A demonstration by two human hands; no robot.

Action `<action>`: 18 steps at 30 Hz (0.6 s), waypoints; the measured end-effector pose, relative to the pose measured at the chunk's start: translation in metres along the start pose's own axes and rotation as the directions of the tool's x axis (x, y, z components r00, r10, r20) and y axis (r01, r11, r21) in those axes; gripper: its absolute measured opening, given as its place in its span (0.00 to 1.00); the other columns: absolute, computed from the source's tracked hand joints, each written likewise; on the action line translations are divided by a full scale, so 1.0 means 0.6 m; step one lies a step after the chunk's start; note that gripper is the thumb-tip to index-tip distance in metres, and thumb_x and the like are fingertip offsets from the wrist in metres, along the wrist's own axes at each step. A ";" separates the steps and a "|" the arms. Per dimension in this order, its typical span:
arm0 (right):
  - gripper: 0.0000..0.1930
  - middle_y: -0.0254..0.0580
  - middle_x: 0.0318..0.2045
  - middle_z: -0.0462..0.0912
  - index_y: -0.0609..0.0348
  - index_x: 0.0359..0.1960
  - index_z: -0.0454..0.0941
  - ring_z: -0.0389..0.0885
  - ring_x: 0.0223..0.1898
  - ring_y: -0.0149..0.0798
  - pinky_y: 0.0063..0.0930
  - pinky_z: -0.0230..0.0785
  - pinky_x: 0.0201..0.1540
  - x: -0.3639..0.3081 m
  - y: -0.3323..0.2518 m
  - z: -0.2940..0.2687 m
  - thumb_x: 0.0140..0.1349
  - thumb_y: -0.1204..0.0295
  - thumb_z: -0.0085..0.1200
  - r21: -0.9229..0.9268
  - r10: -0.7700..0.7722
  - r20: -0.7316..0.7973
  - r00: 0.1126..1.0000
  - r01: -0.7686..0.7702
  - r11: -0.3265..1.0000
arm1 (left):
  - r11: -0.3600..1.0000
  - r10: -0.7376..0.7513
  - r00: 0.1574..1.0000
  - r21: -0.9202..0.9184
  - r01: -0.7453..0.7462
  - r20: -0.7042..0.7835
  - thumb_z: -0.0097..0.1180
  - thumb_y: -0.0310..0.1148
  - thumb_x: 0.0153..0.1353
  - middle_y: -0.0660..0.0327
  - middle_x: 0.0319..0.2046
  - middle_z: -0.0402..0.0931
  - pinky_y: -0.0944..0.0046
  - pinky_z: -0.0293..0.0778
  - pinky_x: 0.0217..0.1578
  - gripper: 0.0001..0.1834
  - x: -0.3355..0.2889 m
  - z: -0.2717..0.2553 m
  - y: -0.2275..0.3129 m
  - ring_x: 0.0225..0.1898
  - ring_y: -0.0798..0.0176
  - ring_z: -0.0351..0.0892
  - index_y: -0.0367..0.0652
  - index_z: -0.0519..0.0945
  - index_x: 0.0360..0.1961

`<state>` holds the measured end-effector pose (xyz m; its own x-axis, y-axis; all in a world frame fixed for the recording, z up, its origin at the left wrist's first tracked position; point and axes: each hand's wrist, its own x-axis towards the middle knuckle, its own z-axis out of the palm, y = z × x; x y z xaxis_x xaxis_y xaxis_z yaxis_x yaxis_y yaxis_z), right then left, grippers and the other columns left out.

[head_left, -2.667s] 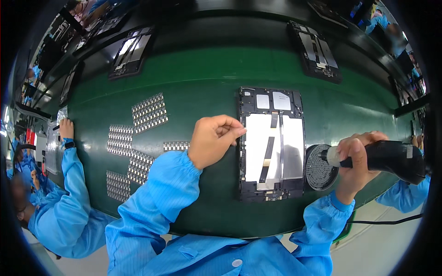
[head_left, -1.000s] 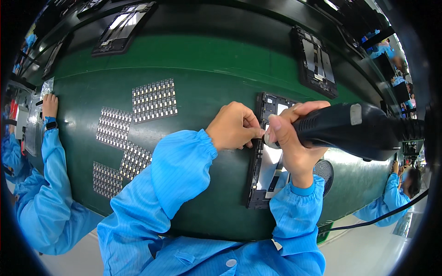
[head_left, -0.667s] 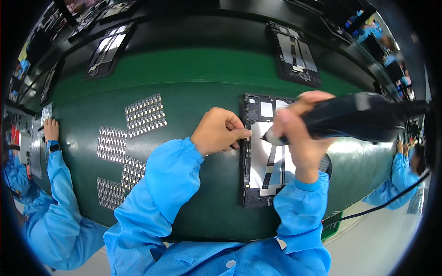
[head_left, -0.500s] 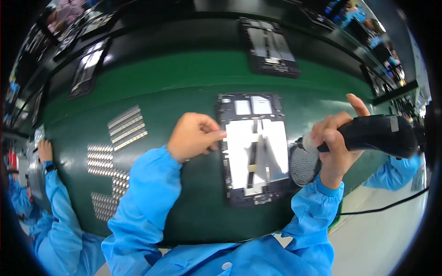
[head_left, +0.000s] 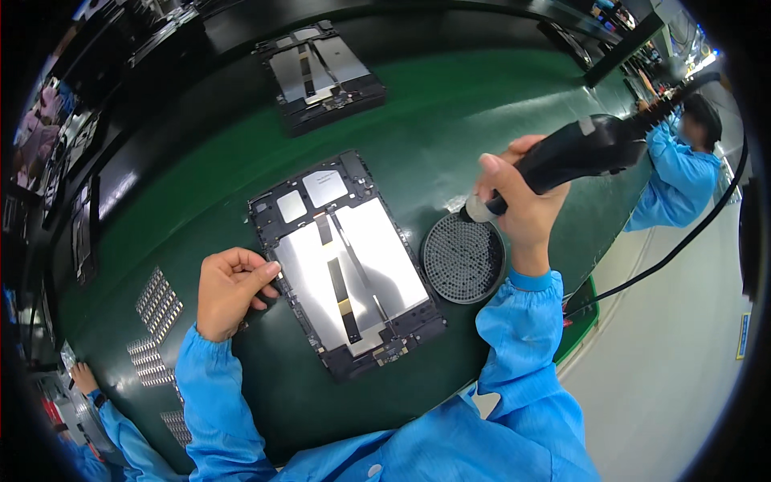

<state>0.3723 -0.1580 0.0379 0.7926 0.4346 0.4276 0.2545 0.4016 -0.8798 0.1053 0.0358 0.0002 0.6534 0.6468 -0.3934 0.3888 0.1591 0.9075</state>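
In front of me an opened tablet (head_left: 377,241) lies tilted on the bench, its silver inner plate, flat ribbon cables and small circuit board exposed. My left hand (head_left: 234,287) is at its left edge, thumb and forefinger pinched together. Whatever is between those fingertips is too small or hidden to tell. My right hand (head_left: 526,209) grips a black electric screwdriver (head_left: 580,153), with fingers near a translucent disc (head_left: 480,210) at its front end. That end is over the rim of a round dark tray (head_left: 463,261) full of small holes, standing right of the tablet.
Another opened tablet (head_left: 321,76) lies farther back on the green mat (head_left: 450,112). Sheets of small metallic parts (head_left: 159,305) are at the left. A black cable (head_left: 683,249) hangs at the right. Co-workers in blue sit at the right (head_left: 683,173) and lower left (head_left: 120,434).
My view has turned, so the bench appears rotated and shifted left. The screwdriver end has come to the round tray's far rim. My left hand stays at the tablet's left edge.
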 end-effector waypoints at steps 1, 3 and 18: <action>0.14 0.38 0.18 0.77 0.64 0.34 0.69 0.75 0.15 0.29 0.20 0.67 0.19 0.000 0.002 0.001 0.48 0.86 0.62 0.005 -0.002 0.020 1.000 0.001 1.000 | 1.000 0.001 1.000 0.002 -0.001 0.000 0.62 0.28 0.53 0.60 0.21 0.77 0.76 0.70 0.14 0.08 0.000 0.000 0.000 0.19 0.70 0.77 0.35 0.76 0.28; 0.14 0.38 0.17 0.77 0.65 0.34 0.70 0.75 0.15 0.29 0.19 0.66 0.18 0.000 0.005 0.001 0.48 0.85 0.62 0.003 0.013 0.026 1.000 -0.014 1.000 | 1.000 0.003 1.000 0.005 -0.003 -0.003 0.62 0.28 0.53 0.60 0.21 0.77 0.76 0.70 0.14 0.08 0.000 0.001 0.000 0.19 0.70 0.77 0.35 0.76 0.28; 0.13 0.39 0.17 0.78 0.65 0.33 0.71 0.76 0.15 0.28 0.18 0.66 0.18 -0.005 0.007 0.010 0.48 0.84 0.63 -0.052 -0.007 0.054 0.999 0.010 0.999 | 1.000 0.007 0.999 -0.022 -0.006 0.044 0.62 0.28 0.55 0.58 0.23 0.78 0.76 0.72 0.16 0.09 0.001 -0.007 -0.003 0.21 0.69 0.79 0.32 0.77 0.30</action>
<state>0.3679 -0.1529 0.0339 0.7598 0.4747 0.4442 0.2906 0.3632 -0.8852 0.1024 0.0389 -0.0013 0.6845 0.6141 -0.3929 0.3705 0.1712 0.9129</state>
